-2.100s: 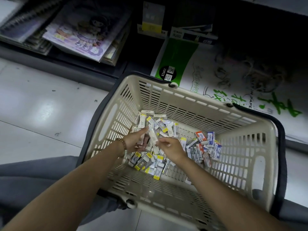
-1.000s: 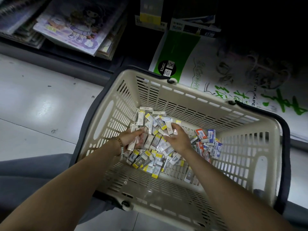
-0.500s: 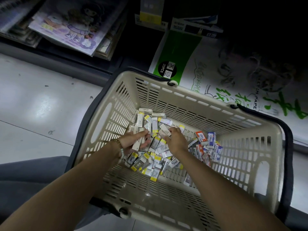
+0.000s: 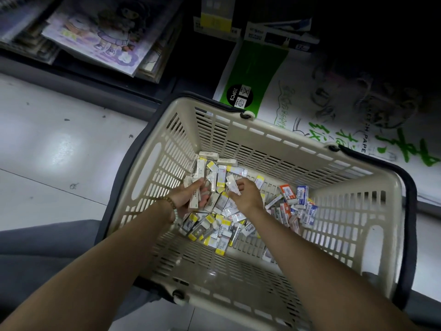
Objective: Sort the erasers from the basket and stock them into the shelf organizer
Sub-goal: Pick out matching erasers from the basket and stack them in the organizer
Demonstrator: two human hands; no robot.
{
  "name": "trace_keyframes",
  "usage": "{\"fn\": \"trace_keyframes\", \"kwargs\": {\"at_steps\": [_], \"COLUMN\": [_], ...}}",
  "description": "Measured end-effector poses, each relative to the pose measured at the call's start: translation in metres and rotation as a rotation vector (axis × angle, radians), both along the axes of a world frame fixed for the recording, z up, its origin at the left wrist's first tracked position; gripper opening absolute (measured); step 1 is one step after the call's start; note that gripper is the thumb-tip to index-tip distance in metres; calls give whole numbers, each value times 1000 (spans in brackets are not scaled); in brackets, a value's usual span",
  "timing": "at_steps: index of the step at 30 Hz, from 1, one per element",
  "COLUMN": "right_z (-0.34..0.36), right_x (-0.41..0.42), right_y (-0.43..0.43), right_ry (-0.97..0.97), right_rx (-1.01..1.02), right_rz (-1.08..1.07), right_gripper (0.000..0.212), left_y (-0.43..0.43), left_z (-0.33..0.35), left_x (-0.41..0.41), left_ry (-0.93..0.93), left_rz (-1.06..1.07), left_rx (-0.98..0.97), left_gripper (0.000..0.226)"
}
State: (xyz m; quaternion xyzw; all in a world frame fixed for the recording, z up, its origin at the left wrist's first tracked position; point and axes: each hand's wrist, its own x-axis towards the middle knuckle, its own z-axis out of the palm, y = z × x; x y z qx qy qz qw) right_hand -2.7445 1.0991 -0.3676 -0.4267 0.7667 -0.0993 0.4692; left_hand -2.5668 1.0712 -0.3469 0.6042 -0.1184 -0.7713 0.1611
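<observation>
A beige slotted basket [image 4: 281, 139] with dark handles sits on the floor, and a heap of wrapped erasers [image 4: 214, 225] lies on its bottom. White-and-yellow ones fill the middle; red and blue ones [image 4: 296, 199] lie to the right. My left hand [image 4: 191, 195] is down in the basket and grips a small bundle of white erasers [image 4: 194, 199]. My right hand [image 4: 245, 193] is beside it and pinches one white eraser [image 4: 232, 185] above the heap. No shelf organizer is in view.
A dark bottom shelf runs along the top, with a stack of notebooks [image 4: 100, 37] at the left and a big green-and-white sketch-paper pack [image 4: 310, 96] behind the basket. Pale floor tiles [image 4: 59, 151] lie to the left. My grey trouser leg [image 4: 35, 254] is at the lower left.
My left hand has gathered more white erasers into a bundle. My right hand went into the heap and has come up pinching one eraser near the left hand. The view shifted slightly.
</observation>
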Motion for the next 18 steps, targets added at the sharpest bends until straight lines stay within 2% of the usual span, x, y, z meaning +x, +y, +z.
{"fn": "trace_keyframes", "kwargs": {"at_steps": [2, 4, 9, 13, 16, 18], "right_z": [-2, -4, -3, -3, 11, 26], "right_x": [5, 4, 6, 11, -3, -9], "right_y": [-2, -4, -8, -8, -14, -14], "right_ry": [121, 141, -35, -132, -251, -354], "right_rx": [3, -8, -37, -52, -70, -86], "right_rz": [43, 16, -131, -185, -336, -309], "right_gripper": [41, 39, 24, 32, 38, 30], "left_y": [0, 1, 0, 0, -2, -3], "left_z": [-3, -5, -8, -12, -10, -4], "left_x": [3, 1, -6, -7, -7, -11], "left_ry": [-27, -20, 58, 35, 54, 99], "left_rz": [-26, -31, 36, 83, 4, -77], "left_rx": [7, -1, 6, 38, 49, 20], "left_gripper": [27, 28, 24, 21, 28, 36]}}
